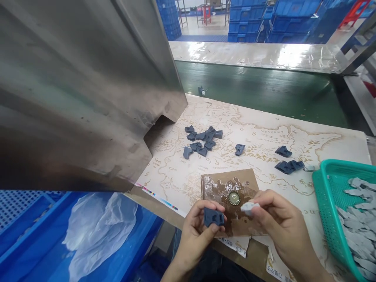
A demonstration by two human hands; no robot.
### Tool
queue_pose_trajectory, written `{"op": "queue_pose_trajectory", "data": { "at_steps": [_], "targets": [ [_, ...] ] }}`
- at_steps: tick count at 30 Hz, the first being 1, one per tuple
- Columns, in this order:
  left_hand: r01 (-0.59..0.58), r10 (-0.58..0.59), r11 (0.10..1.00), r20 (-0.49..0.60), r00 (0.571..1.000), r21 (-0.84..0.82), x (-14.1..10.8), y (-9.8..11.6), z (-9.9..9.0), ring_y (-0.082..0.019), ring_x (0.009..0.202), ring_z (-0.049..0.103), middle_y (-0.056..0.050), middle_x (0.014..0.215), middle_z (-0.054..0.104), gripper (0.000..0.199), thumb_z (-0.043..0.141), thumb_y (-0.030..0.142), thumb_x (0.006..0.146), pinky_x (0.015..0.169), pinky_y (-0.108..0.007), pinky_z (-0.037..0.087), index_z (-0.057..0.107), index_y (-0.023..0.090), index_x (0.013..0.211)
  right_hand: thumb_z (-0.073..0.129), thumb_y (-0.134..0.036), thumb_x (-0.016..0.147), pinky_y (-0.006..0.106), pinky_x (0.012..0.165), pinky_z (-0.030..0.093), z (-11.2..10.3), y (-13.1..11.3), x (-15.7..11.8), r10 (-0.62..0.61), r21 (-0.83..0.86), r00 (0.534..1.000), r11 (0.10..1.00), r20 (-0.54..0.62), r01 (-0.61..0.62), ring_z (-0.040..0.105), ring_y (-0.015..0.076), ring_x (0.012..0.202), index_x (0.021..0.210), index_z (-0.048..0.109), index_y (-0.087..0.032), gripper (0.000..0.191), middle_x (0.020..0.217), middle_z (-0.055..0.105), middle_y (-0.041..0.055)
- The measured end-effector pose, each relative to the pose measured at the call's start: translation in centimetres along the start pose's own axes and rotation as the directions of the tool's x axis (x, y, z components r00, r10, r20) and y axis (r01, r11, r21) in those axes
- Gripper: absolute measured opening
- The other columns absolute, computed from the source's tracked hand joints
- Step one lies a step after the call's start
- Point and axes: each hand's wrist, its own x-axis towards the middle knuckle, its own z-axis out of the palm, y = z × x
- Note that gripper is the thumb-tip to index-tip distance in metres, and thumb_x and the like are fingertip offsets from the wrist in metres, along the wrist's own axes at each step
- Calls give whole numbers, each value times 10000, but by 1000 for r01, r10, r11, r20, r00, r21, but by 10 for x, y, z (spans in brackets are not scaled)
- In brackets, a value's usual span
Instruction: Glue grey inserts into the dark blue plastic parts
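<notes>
My left hand [199, 229] is closed round a dark blue-grey moulded plastic piece [212, 217] with recesses in its upper face. Pinched between the thumb and fingers of my right hand [279, 219] is a small light grey piece [249, 208], held apart from the dark one. Both hands are over a wet brown board [229, 182]. A round bottle cap [234, 198] with a toothed rim lies on the board between them. Beyond it, several similar dark pieces [202, 137] are heaped on the map-printed sheet [173, 172], with a few more dark pieces [289, 166] to the right.
A green basket [324, 196] full of light grey pieces stands at the right. A large metal panel [88, 98] rises at the left, above a blue crate [117, 235] with plastic film. Behind the sheet runs a green conveyor belt [258, 88] carrying a small dark piece [201, 91].
</notes>
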Motion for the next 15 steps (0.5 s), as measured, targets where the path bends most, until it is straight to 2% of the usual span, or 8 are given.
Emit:
{"op": "queue_pose_trajectory", "data": {
  "at_steps": [3,6,8,11,15],
  "targets": [
    [-168,171,979,-13,985,115,1,-2,5,-118,702,670,-16,867,702,179,724,223,740,579,-167,542,645,254,898,700,-521,711,203,522,488,11,-2,-10,154,101,987,982,45,-157,582,117,572,659,583,-202,344,616,605,-4],
    [-365,385,883,-8,923,296,2,-1,9,-133,697,677,-36,822,712,152,712,191,740,596,-188,552,650,227,874,707,-549,686,209,519,472,17,-3,-15,228,121,973,965,36,-231,540,109,557,639,568,-193,385,585,567,-14],
    [-440,479,805,1,878,397,2,0,10,-139,684,682,-41,804,717,171,709,145,726,590,-198,557,649,216,870,693,-552,699,208,507,466,16,-1,-16,236,99,969,965,68,-242,525,106,548,633,558,-189,393,576,555,-16],
    [-492,542,726,41,840,480,1,1,10,-141,663,683,-36,794,724,230,710,84,690,574,-205,558,649,213,870,656,-512,755,195,485,462,10,3,-14,194,44,969,978,151,-203,520,100,535,644,547,-187,360,575,556,-15],
    [-453,510,751,13,860,480,-1,2,10,-123,671,681,-10,814,731,269,713,57,672,599,-195,559,651,238,860,628,-461,795,189,466,454,8,4,-13,109,-9,980,994,167,-109,520,99,520,648,542,-192,319,559,551,-17]
  ]
}}
